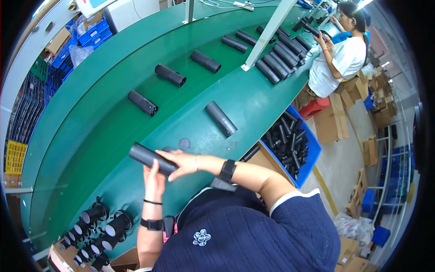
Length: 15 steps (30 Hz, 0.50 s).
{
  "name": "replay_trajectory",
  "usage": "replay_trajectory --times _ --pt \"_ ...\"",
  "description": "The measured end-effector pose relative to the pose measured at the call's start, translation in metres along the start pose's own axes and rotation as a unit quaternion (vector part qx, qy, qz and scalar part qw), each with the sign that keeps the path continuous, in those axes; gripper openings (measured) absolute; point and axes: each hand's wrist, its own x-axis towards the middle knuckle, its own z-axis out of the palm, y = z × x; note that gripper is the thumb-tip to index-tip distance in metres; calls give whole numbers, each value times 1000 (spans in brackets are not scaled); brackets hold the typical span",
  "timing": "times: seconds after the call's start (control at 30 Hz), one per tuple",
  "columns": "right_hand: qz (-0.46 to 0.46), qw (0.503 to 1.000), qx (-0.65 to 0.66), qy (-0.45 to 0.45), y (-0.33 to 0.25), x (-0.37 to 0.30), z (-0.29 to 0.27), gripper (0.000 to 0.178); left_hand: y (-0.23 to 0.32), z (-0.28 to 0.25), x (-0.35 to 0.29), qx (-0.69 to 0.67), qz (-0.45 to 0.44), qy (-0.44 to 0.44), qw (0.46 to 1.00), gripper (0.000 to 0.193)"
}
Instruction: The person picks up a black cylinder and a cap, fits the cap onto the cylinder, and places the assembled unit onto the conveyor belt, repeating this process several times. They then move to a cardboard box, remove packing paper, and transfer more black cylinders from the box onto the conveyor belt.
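Where the ribbed black tube (144,154) is: in both hands, tilted, over the green table (122,190), nr. wearer's body.
L hand (154,179): wrapped from below, thumb up on tube's near side.
R hand (183,163): curled over tube's R end, thumb along near side; some fingertips hidden, can't tell how tight.
Step, prob.: two-handed handling of one tube; next move seems to call for steady grip w/ both hands.
Table extras: black disc (184,144) just beyond R hand; spare tube (220,119) lying farther off.
Green belt (113,129): row of similar tubes (170,75), spaced apart.
Blue bin (313,155): small blk. pcs. (294,149), R of table.
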Motion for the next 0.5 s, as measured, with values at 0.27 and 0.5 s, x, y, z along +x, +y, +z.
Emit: replay_trajectory --times 0.27,0.5 --pt "521 728 -360 262 73 -87 -139 86 87 -114 159 282 -18 245 927 60" --pt "338 914 -112 195 117 -94 -128 67 87 -218 191 546 88 355 754 89"
